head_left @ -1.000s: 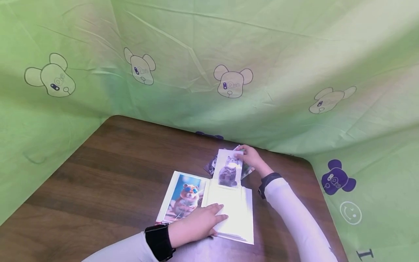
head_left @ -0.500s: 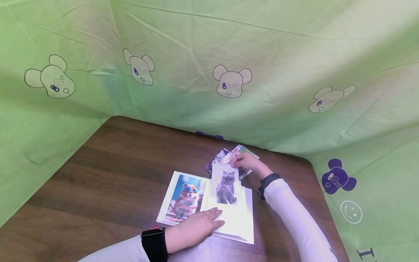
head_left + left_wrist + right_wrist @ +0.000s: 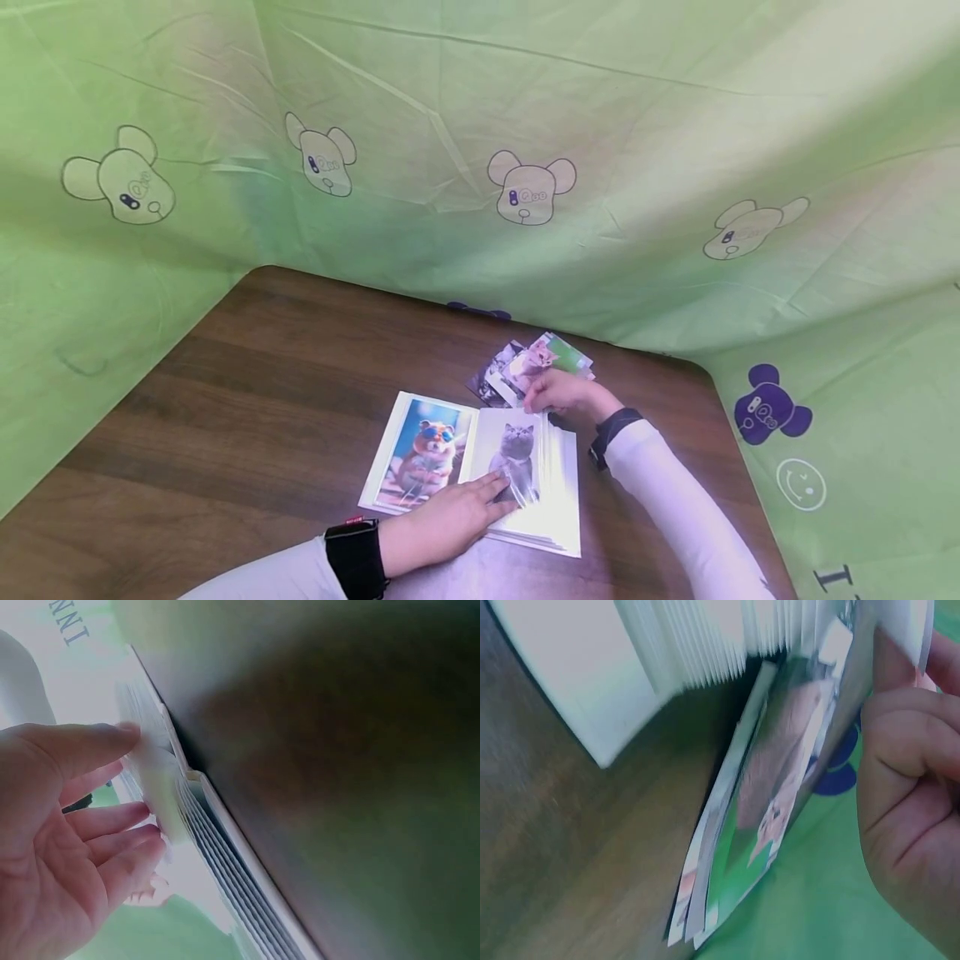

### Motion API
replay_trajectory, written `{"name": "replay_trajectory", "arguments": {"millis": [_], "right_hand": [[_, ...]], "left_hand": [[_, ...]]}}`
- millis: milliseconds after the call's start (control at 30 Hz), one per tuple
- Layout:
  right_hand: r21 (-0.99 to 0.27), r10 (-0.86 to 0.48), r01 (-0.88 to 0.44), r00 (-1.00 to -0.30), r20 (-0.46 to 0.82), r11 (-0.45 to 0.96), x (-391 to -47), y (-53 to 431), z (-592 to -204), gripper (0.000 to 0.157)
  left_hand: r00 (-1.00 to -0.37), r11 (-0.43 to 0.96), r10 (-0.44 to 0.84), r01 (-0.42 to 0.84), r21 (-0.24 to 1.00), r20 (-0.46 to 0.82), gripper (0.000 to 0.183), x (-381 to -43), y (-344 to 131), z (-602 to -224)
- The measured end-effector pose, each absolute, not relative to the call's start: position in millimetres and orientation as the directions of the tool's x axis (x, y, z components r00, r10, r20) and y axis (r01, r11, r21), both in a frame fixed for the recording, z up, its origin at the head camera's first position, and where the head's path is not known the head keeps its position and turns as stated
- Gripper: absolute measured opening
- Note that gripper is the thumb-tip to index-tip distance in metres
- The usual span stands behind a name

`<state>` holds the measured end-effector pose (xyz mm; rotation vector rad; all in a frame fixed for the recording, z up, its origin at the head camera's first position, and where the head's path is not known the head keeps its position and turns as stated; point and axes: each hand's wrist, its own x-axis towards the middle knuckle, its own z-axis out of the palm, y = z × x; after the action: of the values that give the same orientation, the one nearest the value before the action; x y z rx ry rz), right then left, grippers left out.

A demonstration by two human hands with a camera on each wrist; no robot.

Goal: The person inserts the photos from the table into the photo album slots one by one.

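the open album (image 3: 557,500) took the harshest light in the head view: glare bleached its right page nearly white, streaked the cat photo (image 3: 516,446) lying on it, and left a violet sheen on the tabletop (image 3: 300,392) just below. left of the album the wood stayed dim; above it, the cloth (image 3: 442,100) glowed unevenly. in the left wrist view, white washed out one side of the album, dark blur the other. the right wrist view was duller, with shadow under the album's pages.
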<state>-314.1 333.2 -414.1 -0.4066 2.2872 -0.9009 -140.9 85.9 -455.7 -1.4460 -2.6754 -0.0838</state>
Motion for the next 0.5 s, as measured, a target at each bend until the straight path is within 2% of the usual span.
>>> {"name": "replay_trajectory", "arguments": {"millis": [167,267,367,433,500], "right_hand": [[-0.687,-0.518,-0.066,-0.709,-0.478,0.724,-308,334,-417,0.020],[-0.711,-0.545,-0.084,-0.707,-0.451,0.698,-305,335,-416,0.021],[-0.797,-0.573,-0.043,-0.718,-0.395,0.603,-301,335,-414,0.035],[-0.867,-0.596,0.008,-0.723,-0.349,0.498,-298,333,-412,0.047],[-0.925,-0.635,0.058,-0.710,-0.303,0.377,-293,331,-409,0.059]], "left_hand": [[-0.553,0.553,0.825,0.832,0.028,0.118,0.041,-140,87,-455],[-0.574,0.567,0.813,0.819,0.089,0.094,0.045,-139,86,-453],[-0.628,0.598,0.775,0.766,0.237,0.072,0.061,-141,83,-449],[-0.694,0.622,0.717,0.682,0.385,0.070,0.075,-143,78,-443],[-0.770,0.628,0.632,0.575,0.525,0.087,0.074,-147,71,-435]]}}
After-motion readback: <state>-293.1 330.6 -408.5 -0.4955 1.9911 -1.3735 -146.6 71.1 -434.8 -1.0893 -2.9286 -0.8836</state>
